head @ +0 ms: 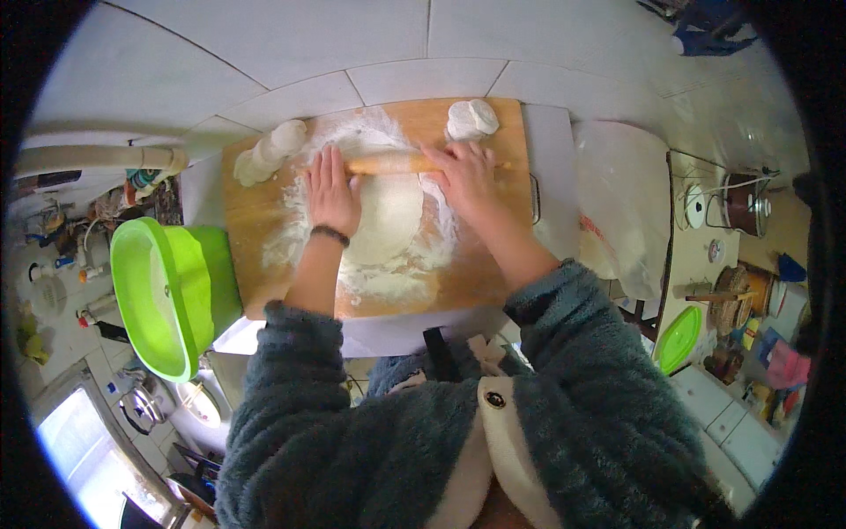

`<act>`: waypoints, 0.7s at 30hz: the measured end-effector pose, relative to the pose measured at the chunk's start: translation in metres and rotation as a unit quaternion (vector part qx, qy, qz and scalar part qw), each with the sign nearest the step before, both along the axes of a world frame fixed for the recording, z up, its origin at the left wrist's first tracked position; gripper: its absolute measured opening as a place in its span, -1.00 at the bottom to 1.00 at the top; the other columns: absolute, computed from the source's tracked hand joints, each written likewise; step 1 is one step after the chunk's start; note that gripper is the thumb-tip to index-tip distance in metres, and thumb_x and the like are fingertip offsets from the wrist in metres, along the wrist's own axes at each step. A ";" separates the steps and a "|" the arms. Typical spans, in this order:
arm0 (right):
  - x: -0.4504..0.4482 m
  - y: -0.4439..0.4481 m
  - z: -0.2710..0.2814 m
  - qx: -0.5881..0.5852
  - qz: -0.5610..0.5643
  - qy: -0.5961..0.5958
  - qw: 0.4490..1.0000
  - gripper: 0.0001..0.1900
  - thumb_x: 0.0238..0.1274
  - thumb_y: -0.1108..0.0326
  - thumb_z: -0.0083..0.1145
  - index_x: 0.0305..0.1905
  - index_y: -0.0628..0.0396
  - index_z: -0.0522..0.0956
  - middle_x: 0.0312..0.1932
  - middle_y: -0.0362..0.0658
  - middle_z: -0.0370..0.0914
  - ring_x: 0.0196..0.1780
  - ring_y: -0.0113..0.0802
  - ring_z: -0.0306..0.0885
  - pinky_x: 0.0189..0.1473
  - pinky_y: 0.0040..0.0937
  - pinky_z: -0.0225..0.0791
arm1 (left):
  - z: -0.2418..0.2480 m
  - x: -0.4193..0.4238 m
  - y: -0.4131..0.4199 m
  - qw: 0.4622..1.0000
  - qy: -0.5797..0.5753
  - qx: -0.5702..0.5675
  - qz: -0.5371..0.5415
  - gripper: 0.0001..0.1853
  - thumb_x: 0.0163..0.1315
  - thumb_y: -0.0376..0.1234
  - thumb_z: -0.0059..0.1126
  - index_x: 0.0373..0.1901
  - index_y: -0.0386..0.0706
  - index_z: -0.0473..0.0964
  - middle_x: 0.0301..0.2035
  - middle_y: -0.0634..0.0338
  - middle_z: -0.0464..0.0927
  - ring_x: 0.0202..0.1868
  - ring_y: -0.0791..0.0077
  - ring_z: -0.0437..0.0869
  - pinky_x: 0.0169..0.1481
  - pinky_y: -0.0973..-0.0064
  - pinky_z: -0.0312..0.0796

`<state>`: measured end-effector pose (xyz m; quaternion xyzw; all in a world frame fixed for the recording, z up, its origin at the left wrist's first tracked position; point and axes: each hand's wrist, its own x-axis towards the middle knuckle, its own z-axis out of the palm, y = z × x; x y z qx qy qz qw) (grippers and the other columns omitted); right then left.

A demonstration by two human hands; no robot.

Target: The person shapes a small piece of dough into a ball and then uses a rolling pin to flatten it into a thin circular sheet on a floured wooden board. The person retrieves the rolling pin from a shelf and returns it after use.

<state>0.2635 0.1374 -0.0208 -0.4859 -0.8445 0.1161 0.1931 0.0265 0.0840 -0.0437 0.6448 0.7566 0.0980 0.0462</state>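
A wooden rolling pin [386, 163] lies across the far part of a flattened sheet of dough [386, 215] on a floured wooden board [476, 278]. My left hand [332, 195] rests flat over the pin's left end, its fingers pointing away from me. Over the right part of the pin lies my right hand [467, 175], palm down with the fingers a little bent. Beyond it, two or so dough pieces [472, 120] sit at the board's back edge. A row of overlapping dough pieces [271, 152] is at the back left.
A bright green plastic basin [162, 297] stands tilted in view just left of the board. Tiled wall [423, 79] rises behind the board. To the right are a large translucent plastic bag [621, 198] and a counter with a green lid [679, 339] and a lidded pot [743, 205].
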 end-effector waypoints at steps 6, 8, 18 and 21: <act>-0.007 -0.002 0.002 -0.055 -0.012 -0.023 0.998 -0.57 0.06 0.22 0.27 0.11 -0.29 0.56 -0.16 -0.19 0.48 0.00 -0.19 0.39 0.05 -0.13 0.17 | 0.009 -0.006 0.012 0.995 -0.036 0.084 -0.030 -0.35 0.31 -0.19 -0.05 0.38 -0.26 0.07 0.37 -0.01 0.13 0.43 0.10 0.06 0.48 0.03 -0.16; -0.008 -0.010 0.003 -0.053 0.007 -0.015 0.998 -0.56 0.05 0.22 0.28 0.10 -0.28 0.56 -0.17 -0.18 0.48 -0.01 -0.18 0.39 0.04 -0.13 0.18 | 0.017 -0.005 -0.003 0.999 -0.022 -0.025 -0.007 -0.35 0.30 -0.20 -0.03 0.38 -0.26 0.08 0.37 0.00 0.13 0.43 0.10 0.07 0.48 0.03 -0.15; 0.000 -0.009 -0.023 0.007 0.030 0.003 1.000 -0.56 0.04 0.24 0.28 0.10 -0.24 0.57 -0.18 -0.12 0.45 -0.05 -0.12 0.38 0.02 -0.13 0.24 | 0.017 -0.008 -0.013 0.995 0.032 -0.082 -0.038 -0.30 0.30 -0.06 -0.07 0.39 -0.22 0.09 0.38 0.07 0.13 0.43 0.24 0.07 0.48 -0.03 -0.21; 0.023 -0.052 -0.017 -0.016 0.054 0.020 0.998 -0.57 0.04 0.25 0.27 0.09 -0.23 0.58 -0.17 -0.11 0.45 -0.05 -0.10 0.38 0.01 -0.11 0.27 | 0.023 0.004 -0.076 0.987 0.027 -0.138 -0.073 -0.31 0.32 -0.05 -0.10 0.39 -0.21 0.09 0.38 0.08 0.12 0.44 0.26 0.05 0.48 -0.05 -0.24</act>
